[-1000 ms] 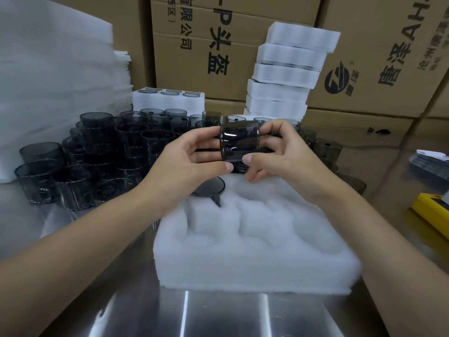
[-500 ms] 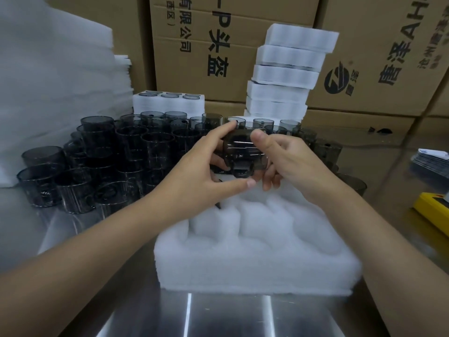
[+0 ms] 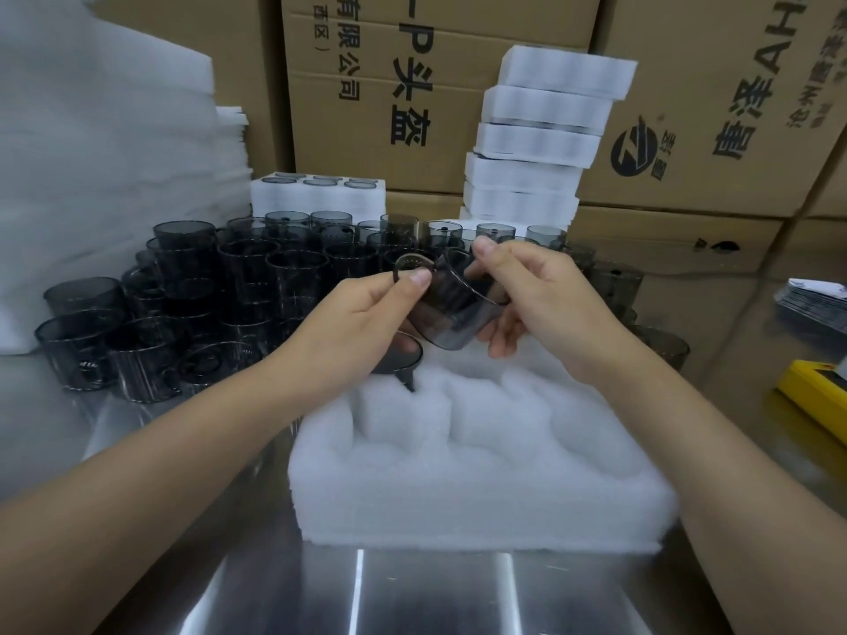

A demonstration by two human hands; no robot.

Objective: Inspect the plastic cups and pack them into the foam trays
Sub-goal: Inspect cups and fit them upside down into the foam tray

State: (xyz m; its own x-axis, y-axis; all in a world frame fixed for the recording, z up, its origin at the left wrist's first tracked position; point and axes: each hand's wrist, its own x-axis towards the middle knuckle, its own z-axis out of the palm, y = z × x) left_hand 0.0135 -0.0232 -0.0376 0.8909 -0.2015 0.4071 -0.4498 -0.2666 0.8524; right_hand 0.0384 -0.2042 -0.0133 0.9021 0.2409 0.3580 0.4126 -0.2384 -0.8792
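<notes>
Gripping one smoky, translucent plastic cup (image 3: 451, 313) in both hands, tilted, above the far edge of the foam tray (image 3: 481, 497). Pinching one end with the left hand (image 3: 348, 323), thumb on top and fingers curled beneath. Wrapping the right hand (image 3: 550, 304) round the smooth cylindrical wall. Soft, fuzzy white foam, cut into rounded pockets, with a second cup (image 3: 396, 359) seated in the far-left pocket. Crowded with matching loose cups (image 3: 206, 291) at the far-left of the glossy steel table (image 3: 412, 598). Behind, stacked foam trays (image 3: 541, 130) against cardboard boxes (image 3: 412, 61).

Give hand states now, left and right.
Left hand: pinching the grey cup.
Right hand: gripping the same cup.
</notes>
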